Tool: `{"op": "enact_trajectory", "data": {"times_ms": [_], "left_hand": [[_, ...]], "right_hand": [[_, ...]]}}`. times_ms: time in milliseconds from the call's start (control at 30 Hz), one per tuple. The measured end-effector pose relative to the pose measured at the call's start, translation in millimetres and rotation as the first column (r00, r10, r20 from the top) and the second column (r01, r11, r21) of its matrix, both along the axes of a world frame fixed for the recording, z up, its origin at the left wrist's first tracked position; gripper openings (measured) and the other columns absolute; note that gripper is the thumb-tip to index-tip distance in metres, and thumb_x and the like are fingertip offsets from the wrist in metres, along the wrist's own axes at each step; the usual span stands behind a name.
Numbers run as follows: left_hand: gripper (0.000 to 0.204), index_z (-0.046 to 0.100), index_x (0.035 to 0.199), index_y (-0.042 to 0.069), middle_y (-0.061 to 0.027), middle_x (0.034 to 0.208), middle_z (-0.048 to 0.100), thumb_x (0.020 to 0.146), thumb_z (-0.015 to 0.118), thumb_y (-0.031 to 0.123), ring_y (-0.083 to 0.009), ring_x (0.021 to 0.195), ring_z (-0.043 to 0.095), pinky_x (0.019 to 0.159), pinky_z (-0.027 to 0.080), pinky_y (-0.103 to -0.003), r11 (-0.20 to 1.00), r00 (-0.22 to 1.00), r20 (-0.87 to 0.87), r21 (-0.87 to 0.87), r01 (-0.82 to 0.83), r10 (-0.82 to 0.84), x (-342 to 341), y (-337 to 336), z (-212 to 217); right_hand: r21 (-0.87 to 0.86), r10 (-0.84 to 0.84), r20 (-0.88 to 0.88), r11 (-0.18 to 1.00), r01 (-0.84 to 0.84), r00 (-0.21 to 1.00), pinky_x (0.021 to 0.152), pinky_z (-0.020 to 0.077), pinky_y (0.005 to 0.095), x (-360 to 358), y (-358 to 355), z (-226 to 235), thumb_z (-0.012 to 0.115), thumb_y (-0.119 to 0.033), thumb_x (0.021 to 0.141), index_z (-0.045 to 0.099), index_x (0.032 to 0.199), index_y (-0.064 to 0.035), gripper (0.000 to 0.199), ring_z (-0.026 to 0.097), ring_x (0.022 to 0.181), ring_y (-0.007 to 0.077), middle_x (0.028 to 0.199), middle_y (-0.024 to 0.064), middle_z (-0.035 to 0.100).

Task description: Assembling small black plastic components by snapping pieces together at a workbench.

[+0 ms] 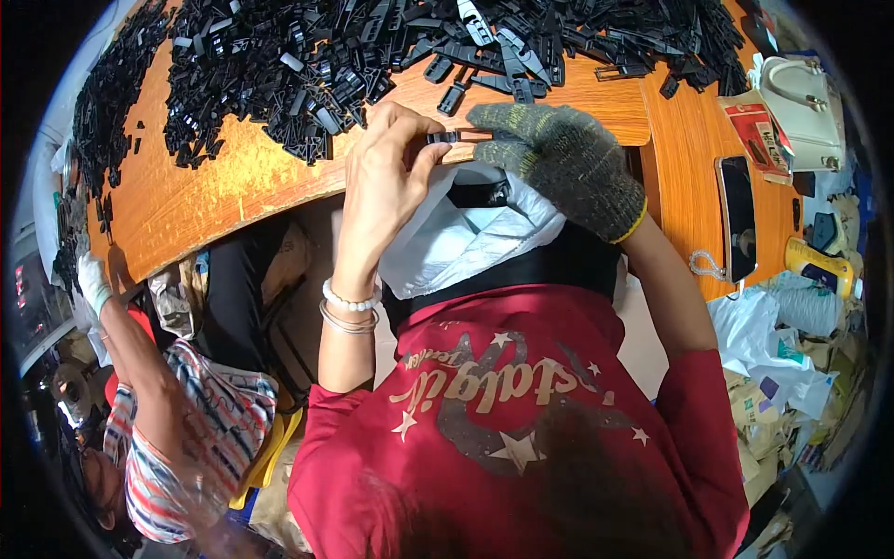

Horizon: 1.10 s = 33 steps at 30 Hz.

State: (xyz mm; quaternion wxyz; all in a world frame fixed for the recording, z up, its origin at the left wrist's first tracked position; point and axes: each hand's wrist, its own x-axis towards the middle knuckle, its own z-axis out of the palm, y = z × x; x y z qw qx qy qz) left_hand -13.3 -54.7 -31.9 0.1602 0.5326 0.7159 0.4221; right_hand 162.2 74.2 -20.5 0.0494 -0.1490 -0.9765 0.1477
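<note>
Head view, left hand: I see my bare left hand (386,163) raised at the table edge, its fingers pinched on one end of a small black plastic clip (445,137).
Head view, right hand: my right hand (559,158), in a dark knitted glove with a yellow cuff, grips the other end of the same clip, so both hands meet on it.
Clip position: it sits between my fingertips, just above the near edge of the wooden table (223,186).
Below my hands: a white plastic bag (466,238) hangs open at the table edge, right under the clip.
On the table: I see a big pile of black plastic parts (326,56) spread along the far side.
To my right: a dark phone (738,219) lies flat, with a white handbag (801,102) beyond it.
To my left: another person's white-gloved hand (93,279) rests at the table's corner, well apart from mine.
</note>
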Motion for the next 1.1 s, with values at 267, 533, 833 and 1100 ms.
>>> {"op": "enact_trajectory", "data": {"times_ms": [267, 533, 833, 1100], "left_hand": [[0.012, 0.065, 0.088, 0.002, -0.0083, 0.080, 0.055, 0.077, 0.070, 0.004, -0.0238, 0.064, 0.058, 0.061, 0.045, -0.034, 1.000, 0.999, -0.040, -0.001, 0.026, -0.026, -1, 2, 7], [0.013, 0.063, 0.085, 0.000, -0.0076, 0.076, 0.054, 0.075, 0.071, 0.004, -0.0201, 0.057, 0.055, 0.055, 0.044, -0.032, 0.997, 0.998, 0.028, 0.063, 0.045, -0.047, -3, 2, -3], [0.019, 0.055, 0.081, 0.000, -0.0101, 0.073, 0.050, 0.066, 0.066, -0.005, -0.0263, 0.055, 0.055, 0.052, 0.043, -0.034, 0.973, 0.996, 0.022, 0.213, 0.084, -0.091, -5, 4, -16], [0.020, 0.053, 0.079, 0.000, -0.0107, 0.074, 0.050, 0.065, 0.067, -0.002, -0.0294, 0.059, 0.056, 0.052, 0.043, -0.036, 0.988, 0.998, 0.023, 0.144, 0.057, -0.061, -3, 3, -14]], "right_hand": [[0.632, 0.305, -0.124, 0.758, -0.162, 0.944, 0.086, 0.0496, 0.0421, 11, 12, -14, 0.054, -0.023, 0.089, 0.056, 0.125, -0.0067, 0.040, 0.059, 0.103, 0.0299, 0.116, 0.0163, 0.059], [0.361, 0.371, -0.149, 0.883, -0.299, 0.917, 0.087, 0.0478, 0.0421, -19, 13, 44, 0.057, -0.024, 0.084, 0.057, 0.118, -0.0031, 0.039, 0.060, 0.102, 0.0280, 0.113, 0.0148, 0.060], [0.039, 0.381, 0.002, 0.924, -0.381, 0.925, 0.089, 0.0458, 0.0373, -45, 15, 46, 0.056, -0.013, 0.087, 0.056, 0.117, -0.0037, 0.031, 0.059, 0.103, 0.0240, 0.113, 0.0106, 0.060], [-0.004, 0.451, 0.180, 0.889, -0.458, 0.874, 0.097, 0.0442, 0.0369, -47, 14, 55, 0.059, -0.013, 0.091, 0.053, 0.129, -0.0053, 0.040, 0.056, 0.114, 0.0252, 0.126, 0.0110, 0.058]]}}
